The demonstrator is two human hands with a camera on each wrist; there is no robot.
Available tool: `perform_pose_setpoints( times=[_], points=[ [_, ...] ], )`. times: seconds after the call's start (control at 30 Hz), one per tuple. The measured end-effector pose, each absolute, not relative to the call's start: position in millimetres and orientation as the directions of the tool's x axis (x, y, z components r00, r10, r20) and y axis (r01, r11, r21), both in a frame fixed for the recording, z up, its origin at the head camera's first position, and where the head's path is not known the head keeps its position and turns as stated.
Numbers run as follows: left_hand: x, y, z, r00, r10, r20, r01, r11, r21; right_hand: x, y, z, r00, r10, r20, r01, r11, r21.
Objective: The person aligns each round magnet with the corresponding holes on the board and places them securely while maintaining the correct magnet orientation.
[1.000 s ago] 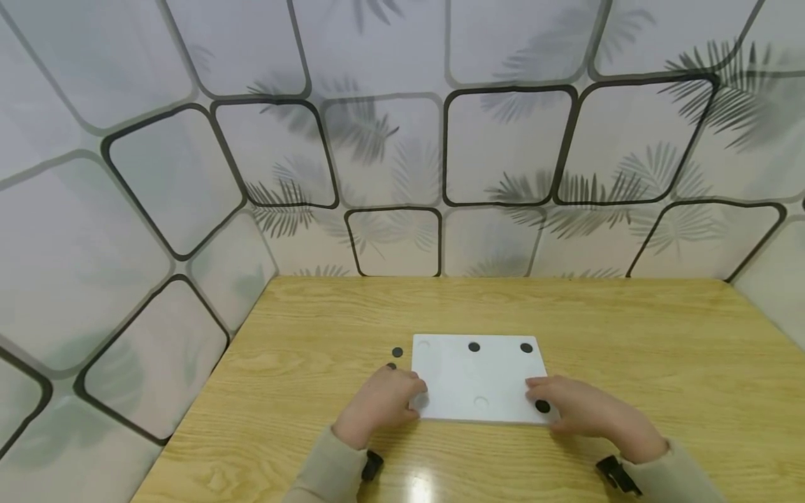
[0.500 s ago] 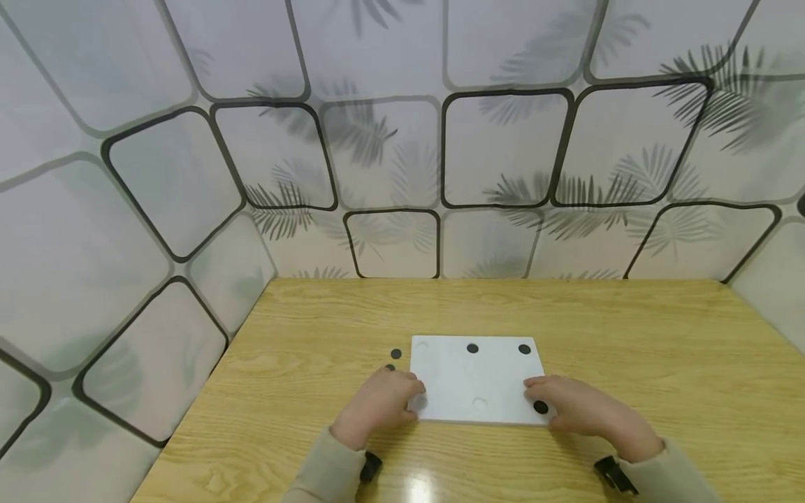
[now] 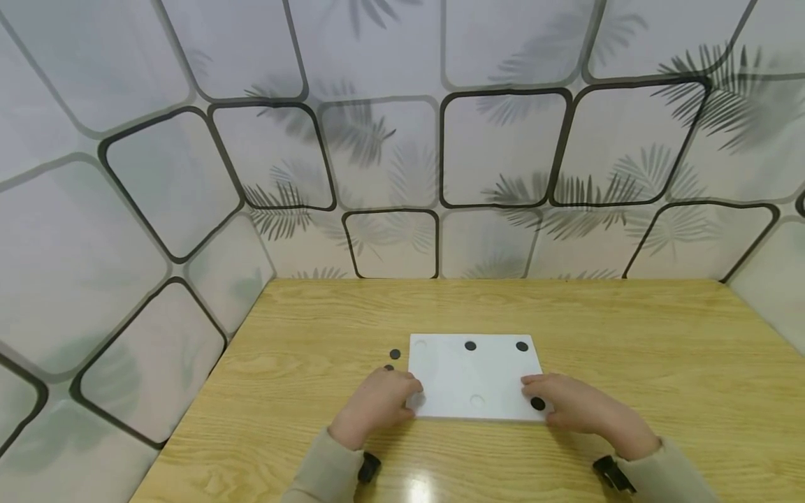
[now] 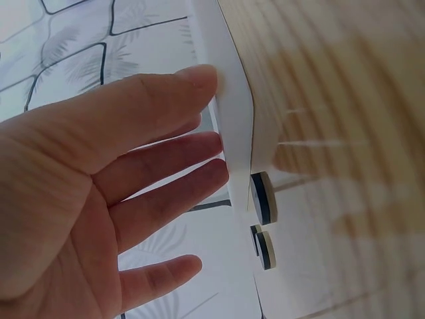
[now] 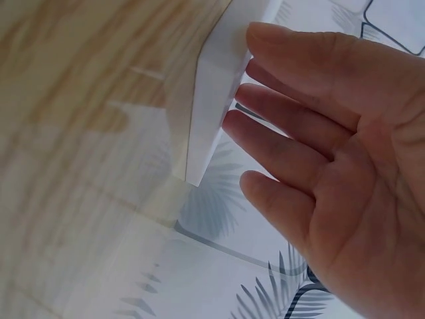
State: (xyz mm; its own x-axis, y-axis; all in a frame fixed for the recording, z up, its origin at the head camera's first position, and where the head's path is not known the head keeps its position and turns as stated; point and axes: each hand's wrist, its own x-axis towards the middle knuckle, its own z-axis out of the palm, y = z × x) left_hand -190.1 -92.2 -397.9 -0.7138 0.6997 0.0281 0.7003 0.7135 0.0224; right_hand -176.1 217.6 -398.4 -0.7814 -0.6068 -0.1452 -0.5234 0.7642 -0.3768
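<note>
Head view: white board (image 3: 474,377), long axis left-right; left hand (image 3: 380,402), right hand (image 3: 571,402) touch ends, each grip loose, uncurled.

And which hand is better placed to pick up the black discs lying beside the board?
Probably the left hand: the black discs lie close to it, while the right hand is at the opposite end of the white board.

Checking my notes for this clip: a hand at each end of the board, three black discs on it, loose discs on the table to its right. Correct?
Not quite: the loose discs lie to the left of the board, as the head view shows. The rest holds.
</note>
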Motion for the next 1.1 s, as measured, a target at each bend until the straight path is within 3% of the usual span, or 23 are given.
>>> perform_pose_setpoints(
  times=[0.53,0.83,1.1],
  points=[
    [-191,-95,-398,-0.714,0.699,0.033,0.7,0.714,0.021,-176,217,-398,-0.78,-0.608,-0.151,-0.522,0.764,-0.379],
    [-198,-108,-397,-0.707,0.693,0.14,0.701,0.713,0.011,-178,217,-398,-0.778,-0.609,-0.152,-0.525,0.764,-0.375],
    [-200,-112,-397,-0.731,0.674,0.107,0.679,0.734,0.011,-179,217,-400,-0.784,-0.602,-0.147,-0.522,0.769,-0.369]
  ],
)
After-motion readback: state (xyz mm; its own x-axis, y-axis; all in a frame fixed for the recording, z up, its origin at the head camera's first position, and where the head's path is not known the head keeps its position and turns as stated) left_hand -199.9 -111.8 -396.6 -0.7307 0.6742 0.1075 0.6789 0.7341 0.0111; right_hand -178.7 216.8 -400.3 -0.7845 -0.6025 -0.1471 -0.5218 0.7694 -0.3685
